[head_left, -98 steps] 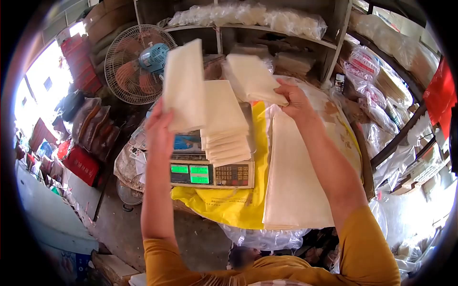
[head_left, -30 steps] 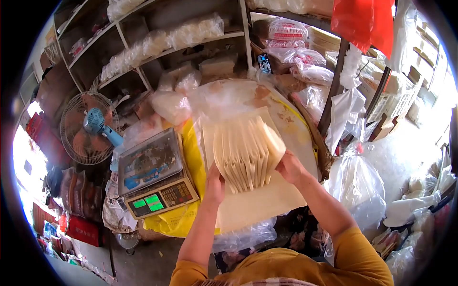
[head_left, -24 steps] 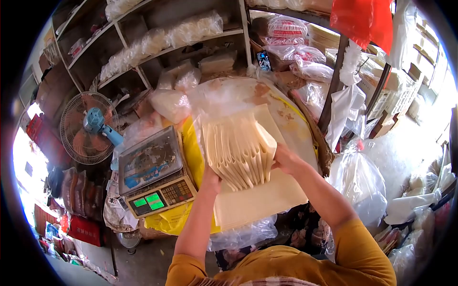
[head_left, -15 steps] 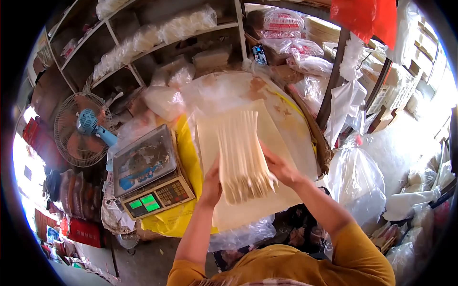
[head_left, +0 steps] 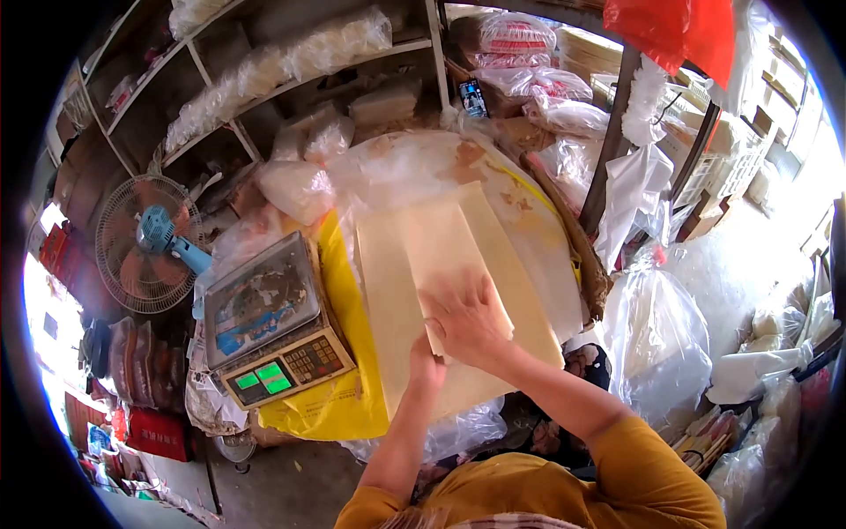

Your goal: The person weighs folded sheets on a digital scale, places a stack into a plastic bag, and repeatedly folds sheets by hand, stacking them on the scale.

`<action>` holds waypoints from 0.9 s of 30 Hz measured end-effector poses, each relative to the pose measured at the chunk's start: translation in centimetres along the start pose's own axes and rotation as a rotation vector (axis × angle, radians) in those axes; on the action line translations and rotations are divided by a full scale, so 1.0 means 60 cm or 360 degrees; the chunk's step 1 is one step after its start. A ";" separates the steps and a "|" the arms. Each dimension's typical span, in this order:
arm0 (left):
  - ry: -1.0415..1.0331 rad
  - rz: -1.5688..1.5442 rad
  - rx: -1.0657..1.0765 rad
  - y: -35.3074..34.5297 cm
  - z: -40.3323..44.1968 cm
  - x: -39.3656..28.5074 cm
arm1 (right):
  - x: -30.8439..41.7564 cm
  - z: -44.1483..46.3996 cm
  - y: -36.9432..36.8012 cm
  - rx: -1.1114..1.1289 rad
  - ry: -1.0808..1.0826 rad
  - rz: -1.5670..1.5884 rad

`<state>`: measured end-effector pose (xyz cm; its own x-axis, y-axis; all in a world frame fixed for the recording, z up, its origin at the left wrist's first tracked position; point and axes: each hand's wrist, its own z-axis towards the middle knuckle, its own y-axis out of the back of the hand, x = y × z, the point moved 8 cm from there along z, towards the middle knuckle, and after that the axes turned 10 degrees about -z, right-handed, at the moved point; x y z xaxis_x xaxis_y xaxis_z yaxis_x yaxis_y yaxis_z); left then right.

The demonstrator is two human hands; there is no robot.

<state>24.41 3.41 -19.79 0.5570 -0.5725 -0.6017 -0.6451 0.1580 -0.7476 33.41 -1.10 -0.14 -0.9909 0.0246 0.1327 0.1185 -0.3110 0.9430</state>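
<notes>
Head view:
Right hand (head_left: pixel 464 323): fingers spread, palm down on the stack
Left hand (head_left: pixel 428 363): at the stack's near left corner; fingers partly hidden, so I cannot tell whether they pinch it
Stack (head_left: pixel 441 240): narrow, folded, pale, lying on large sheets (head_left: pixel 385 287)
Scale (head_left: pixel 286 368): left of the sheets, display lit green
Yellow bag (head_left: pixel 337 411): between scale and sheets
Fan (head_left: pixel 150 242): beyond the scale, to the left

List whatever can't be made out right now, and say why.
All in the head view:
- Left hand: some fingertips hidden by the folded sheets.
- Folded sheets: layer count hidden by overlap.
- Scale readouts: digits too small.
- Phone: screen details too small.
- Red bag: top cut off by upper edge.
</notes>
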 end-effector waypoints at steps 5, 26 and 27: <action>-0.0414 0.1003 -0.0116 -0.050 -0.057 -0.084 | -0.033 -0.008 -0.022 0.0160 0.0085 0.0323; -0.0801 0.1120 -0.0204 -0.082 -0.219 -0.165 | -0.601 -0.165 0.111 -0.0911 -0.1296 0.0486; -0.0810 0.1121 -0.0210 -0.083 -0.221 -0.165 | -0.605 -0.148 0.112 -0.0841 -0.1151 0.0600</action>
<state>15.14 -2.38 -6.39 0.1518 0.0564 -0.9868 -0.9644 0.2273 -0.1353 69.59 -12.52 -1.34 -0.5940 0.3590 0.7199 0.2009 -0.8004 0.5648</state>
